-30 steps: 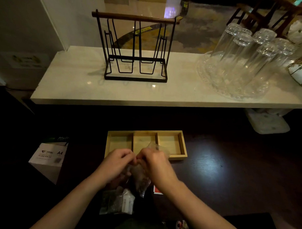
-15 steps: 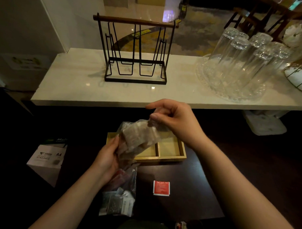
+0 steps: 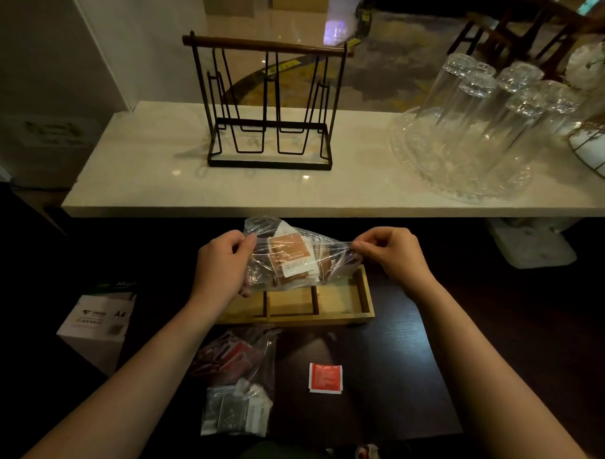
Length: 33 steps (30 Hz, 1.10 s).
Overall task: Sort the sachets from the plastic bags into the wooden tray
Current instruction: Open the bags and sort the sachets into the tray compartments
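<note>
Marble counter (image 3: 148,186) spans the far side, carrying a black wire rack (image 3: 267,107) and upturned glasses (image 3: 489,119) on a glass tray at right. Nearer, on the dark table (image 3: 384,363), sits the wooden tray (image 3: 363,296) with three compartments. Above it, the left hand (image 3: 223,263) and right hand (image 3: 391,252) each pinch an end of a clear plastic bag (image 3: 295,257) of brown sachets. Two more bags (image 3: 236,382) lie near left; a red sachet (image 3: 326,378) lies loose beside them.
</note>
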Motion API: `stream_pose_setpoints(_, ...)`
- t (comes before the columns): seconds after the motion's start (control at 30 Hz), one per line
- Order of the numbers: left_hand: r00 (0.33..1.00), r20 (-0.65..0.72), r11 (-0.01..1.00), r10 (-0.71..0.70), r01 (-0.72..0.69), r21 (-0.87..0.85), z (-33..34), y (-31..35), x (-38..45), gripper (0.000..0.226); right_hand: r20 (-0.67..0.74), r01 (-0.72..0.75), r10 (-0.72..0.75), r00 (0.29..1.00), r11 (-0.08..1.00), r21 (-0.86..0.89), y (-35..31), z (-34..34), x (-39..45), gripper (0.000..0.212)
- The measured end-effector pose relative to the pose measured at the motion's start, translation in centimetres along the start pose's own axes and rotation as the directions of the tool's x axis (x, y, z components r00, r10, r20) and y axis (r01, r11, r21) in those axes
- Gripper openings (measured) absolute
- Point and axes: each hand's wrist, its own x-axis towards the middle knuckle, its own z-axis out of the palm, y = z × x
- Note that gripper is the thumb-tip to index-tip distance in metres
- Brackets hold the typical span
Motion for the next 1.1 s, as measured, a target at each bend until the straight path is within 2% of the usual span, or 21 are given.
stream_pose_setpoints(0.17, 0.998, 0.006, 0.998, 0.061, -0.061, -0.028, 0.0, 1.6, 0.2, 0.037, 0.003, -0.039, 0.039, 0.999, 0.995, 0.092, 1.2, 0.1, -0.3, 0.008)
stream_pose_setpoints(0.3, 0.994, 0.03, 0.992, 0.108, -0.105, -0.066, -0.1, 2.8, 0.4, 0.037, 0.015, -0.064, 0.062, 0.998, 0.985, 0.161, 2.0, 0.2, -0.3, 0.004)
stream_pose_setpoints(0.57, 0.987, 0.072, 0.987, 0.147, -0.141, -0.077, 0.1, 4.7, 0.4, 0.034, 0.018, -0.089, 0.087, 0.996, 0.961, 0.263, 2.8, 0.2, -0.3, 0.006)
stream_pose_setpoints(0.73, 0.985, 0.078, 0.985, 0.152, -0.145, -0.09, 0.0, 5.7, 0.7, 0.033, -0.001, -0.091, 0.095, 0.996, 0.958, 0.27, 2.9, -0.1, -0.1, 0.007)
stream_pose_setpoints(1.1, 0.961, 0.204, 0.98, 0.185, -0.166, -0.108, -0.2, 7.6, 0.2, 0.026, -0.03, -0.08, 0.092, 0.995, 0.96, 0.268, 3.8, -1.2, -0.6, 0.01)
